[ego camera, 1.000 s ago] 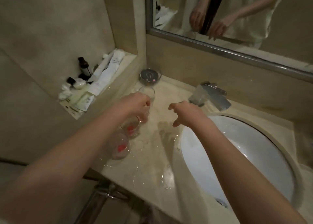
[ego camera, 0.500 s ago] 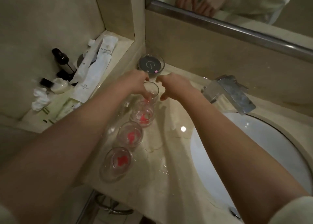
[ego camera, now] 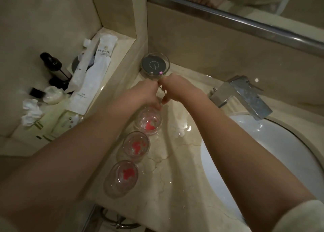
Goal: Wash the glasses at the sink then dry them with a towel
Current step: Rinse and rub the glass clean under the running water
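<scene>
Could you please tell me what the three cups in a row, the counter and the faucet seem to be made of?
Cups: clear glass, see-through with red marks showing inside. Counter: glossy veined stone, probably marble. Faucet: shiny metal, likely chrome.

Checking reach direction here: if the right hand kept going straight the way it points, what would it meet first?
Probably the clear glass between both hands; the right hand points left toward the left hand close behind. Contact unclear.

**Glasses beside the sink**

Three clear tumblers upright in a row on the wet counter, left of the white sink basin (ego camera: 263,144): nearest glass (ego camera: 121,178), middle glass (ego camera: 136,146), far glass (ego camera: 149,121), each showing red at the bottom. A fourth glass (ego camera: 162,93), mostly hidden, just behind the far one.
</scene>
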### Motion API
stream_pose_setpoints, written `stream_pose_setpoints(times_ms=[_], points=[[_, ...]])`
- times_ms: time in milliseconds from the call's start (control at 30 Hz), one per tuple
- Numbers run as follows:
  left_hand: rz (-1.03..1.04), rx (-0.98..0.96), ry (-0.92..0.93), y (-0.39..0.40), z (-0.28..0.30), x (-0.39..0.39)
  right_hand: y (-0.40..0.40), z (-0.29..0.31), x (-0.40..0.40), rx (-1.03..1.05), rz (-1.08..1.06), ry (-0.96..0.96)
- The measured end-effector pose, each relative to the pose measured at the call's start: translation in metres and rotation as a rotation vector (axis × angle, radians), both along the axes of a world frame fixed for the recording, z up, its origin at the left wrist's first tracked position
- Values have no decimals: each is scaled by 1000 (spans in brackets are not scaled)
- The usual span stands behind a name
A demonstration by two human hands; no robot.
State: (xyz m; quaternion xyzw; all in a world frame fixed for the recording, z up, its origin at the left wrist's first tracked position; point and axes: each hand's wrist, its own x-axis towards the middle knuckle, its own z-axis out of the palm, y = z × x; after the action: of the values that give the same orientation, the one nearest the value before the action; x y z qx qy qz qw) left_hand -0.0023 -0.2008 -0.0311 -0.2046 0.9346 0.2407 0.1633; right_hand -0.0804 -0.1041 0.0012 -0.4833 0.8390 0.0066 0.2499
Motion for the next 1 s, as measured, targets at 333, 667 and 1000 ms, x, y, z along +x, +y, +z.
stream_pose_setpoints(times_ms=[333, 667, 1000], points=[[82, 65, 130, 27, 0, 1, 61, -18, 3, -256, -222, -68], [251, 632, 253, 130, 19, -3, 207, -14, 18, -735, -833, -515], [503, 1013, 266, 232, -12, -7, 292, -36, 17, -821, -983, -571]])
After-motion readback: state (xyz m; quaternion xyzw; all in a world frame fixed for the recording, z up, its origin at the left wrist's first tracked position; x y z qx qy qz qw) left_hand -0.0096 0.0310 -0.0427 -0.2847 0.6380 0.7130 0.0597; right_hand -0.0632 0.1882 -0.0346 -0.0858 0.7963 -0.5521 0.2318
